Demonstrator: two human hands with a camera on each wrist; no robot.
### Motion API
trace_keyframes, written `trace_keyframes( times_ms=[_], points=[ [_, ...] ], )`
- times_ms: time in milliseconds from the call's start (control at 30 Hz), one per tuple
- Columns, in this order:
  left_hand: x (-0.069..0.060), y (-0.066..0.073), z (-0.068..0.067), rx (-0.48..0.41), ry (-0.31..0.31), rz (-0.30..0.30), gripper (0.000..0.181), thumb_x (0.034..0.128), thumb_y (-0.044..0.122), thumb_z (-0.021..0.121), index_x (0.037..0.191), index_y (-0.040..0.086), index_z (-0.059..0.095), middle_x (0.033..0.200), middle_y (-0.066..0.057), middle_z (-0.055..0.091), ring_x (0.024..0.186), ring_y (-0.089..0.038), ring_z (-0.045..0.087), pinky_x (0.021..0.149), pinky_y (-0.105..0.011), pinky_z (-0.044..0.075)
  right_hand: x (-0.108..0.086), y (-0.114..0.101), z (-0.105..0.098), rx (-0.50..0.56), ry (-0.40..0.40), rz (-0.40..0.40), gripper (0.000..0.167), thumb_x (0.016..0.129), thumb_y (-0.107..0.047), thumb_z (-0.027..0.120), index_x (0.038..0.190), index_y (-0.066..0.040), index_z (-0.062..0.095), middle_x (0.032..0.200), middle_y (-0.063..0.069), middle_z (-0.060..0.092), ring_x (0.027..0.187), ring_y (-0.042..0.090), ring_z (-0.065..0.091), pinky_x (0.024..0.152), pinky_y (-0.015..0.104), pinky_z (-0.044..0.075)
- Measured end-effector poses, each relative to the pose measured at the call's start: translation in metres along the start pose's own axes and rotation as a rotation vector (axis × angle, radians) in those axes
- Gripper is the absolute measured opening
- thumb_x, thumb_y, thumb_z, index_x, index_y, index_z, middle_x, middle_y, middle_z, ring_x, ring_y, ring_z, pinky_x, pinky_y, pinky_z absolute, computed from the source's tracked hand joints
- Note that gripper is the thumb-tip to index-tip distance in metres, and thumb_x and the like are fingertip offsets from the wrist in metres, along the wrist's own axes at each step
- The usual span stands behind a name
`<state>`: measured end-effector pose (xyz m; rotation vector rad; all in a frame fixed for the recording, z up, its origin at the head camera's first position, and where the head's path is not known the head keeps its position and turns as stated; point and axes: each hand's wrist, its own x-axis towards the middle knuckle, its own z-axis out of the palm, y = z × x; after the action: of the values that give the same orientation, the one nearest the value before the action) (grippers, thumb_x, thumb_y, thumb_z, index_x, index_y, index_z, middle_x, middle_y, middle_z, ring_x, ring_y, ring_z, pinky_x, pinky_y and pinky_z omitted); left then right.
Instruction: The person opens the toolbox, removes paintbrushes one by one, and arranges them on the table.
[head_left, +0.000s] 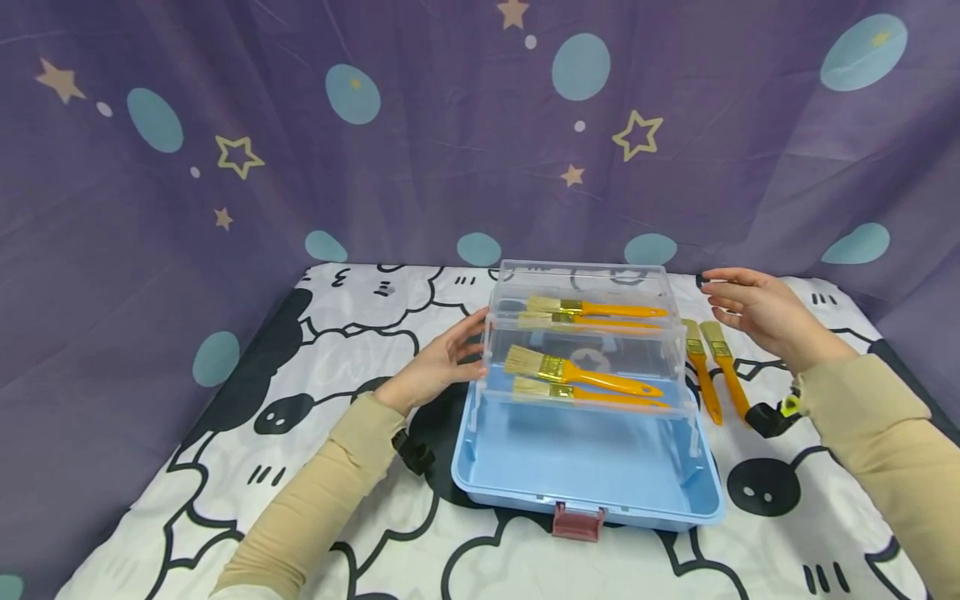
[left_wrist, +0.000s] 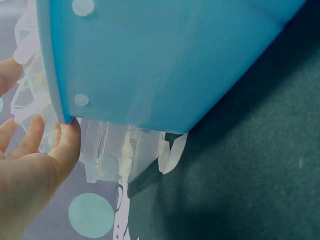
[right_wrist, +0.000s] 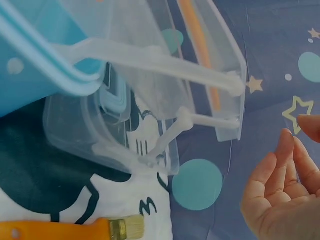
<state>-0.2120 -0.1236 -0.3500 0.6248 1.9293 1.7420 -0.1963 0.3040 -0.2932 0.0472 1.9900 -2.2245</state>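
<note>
A light blue toolbox [head_left: 585, 458] stands open, its clear trays raised on white hinge arms [right_wrist: 160, 67]. Two paintbrushes with orange handles lie in the lower tray, the nearer-to-back one a wide brush [head_left: 611, 382]. The upper tray holds two more, including a slim brush [head_left: 618, 309]. My left hand [head_left: 438, 365] is at the left side of the trays, fingers spread; its thumb [left_wrist: 70, 142] touches the blue box's rim in the left wrist view. My right hand [head_left: 768, 318] hovers right of the trays, fingers loosely bent, holding nothing.
Two paintbrushes, one of them outermost [head_left: 726, 367], lie on the patterned cloth [head_left: 300, 467] right of the box. A reddish latch [head_left: 577, 523] hangs at the box's front. The clear lid [right_wrist: 65, 130] is tipped back behind it. A purple curtain [head_left: 450, 167] forms the backdrop.
</note>
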Motion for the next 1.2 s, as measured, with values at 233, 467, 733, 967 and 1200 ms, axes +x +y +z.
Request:
trace_keyframes(
  times_ms=[233, 467, 733, 967, 1200],
  points=[
    [-0.001, 0.000, -0.001, -0.004, -0.004, 0.003, 0.088, 0.0885, -0.003, 0.062, 0.154, 0.022, 0.009, 0.157, -0.011, 0.015, 0.140, -0.035, 0.026, 0.109, -0.047, 0.037, 0.004, -0.013, 0.012, -0.047, 0.004, 0.003, 0.010, 0.091, -0.016, 0.063, 0.090, -0.025, 0.068, 0.091, -0.012, 0.062, 0.075, 0.007, 0.055, 0.067, 0.017, 0.051],
    [0.000, 0.000, 0.000, -0.015, 0.002, -0.008, 0.086, 0.0886, -0.004, 0.060, 0.154, 0.024, 0.011, 0.157, -0.008, 0.017, 0.140, -0.033, 0.028, 0.108, -0.048, 0.037, 0.007, -0.023, 0.023, -0.117, 0.001, -0.012, 0.011, 0.092, -0.019, 0.062, 0.091, -0.028, 0.068, 0.094, -0.012, 0.058, 0.075, 0.008, 0.053, 0.068, 0.017, 0.050],
    [0.001, 0.000, -0.001, -0.004, 0.003, -0.004, 0.087, 0.0885, -0.004, 0.061, 0.154, 0.023, 0.011, 0.157, -0.009, 0.017, 0.139, -0.034, 0.028, 0.108, -0.047, 0.038, 0.011, -0.028, 0.035, -0.252, -0.012, -0.006, 0.007, 0.092, -0.026, 0.062, 0.097, -0.031, 0.063, 0.099, -0.014, 0.054, 0.084, 0.007, 0.051, 0.074, 0.015, 0.050],
    [0.002, -0.001, 0.000, -0.005, 0.002, 0.010, 0.088, 0.0871, -0.008, 0.060, 0.154, 0.020, 0.011, 0.156, -0.011, 0.017, 0.139, -0.036, 0.028, 0.110, -0.049, 0.035, 0.017, -0.035, 0.050, -0.567, -0.104, -0.020, 0.050, 0.096, -0.035, 0.054, 0.139, -0.012, 0.041, 0.121, -0.006, 0.051, 0.105, 0.007, 0.051, 0.092, 0.022, 0.049],
    [0.000, 0.001, 0.001, -0.006, 0.001, 0.009, 0.088, 0.0871, -0.009, 0.059, 0.154, 0.020, 0.010, 0.157, -0.011, 0.017, 0.139, -0.036, 0.028, 0.109, -0.048, 0.035, 0.019, -0.043, 0.066, -0.802, -0.237, -0.041, 0.054, 0.095, -0.027, 0.057, 0.143, -0.011, 0.039, 0.125, 0.013, 0.055, 0.107, 0.018, 0.058, 0.101, 0.048, 0.044]
  ],
)
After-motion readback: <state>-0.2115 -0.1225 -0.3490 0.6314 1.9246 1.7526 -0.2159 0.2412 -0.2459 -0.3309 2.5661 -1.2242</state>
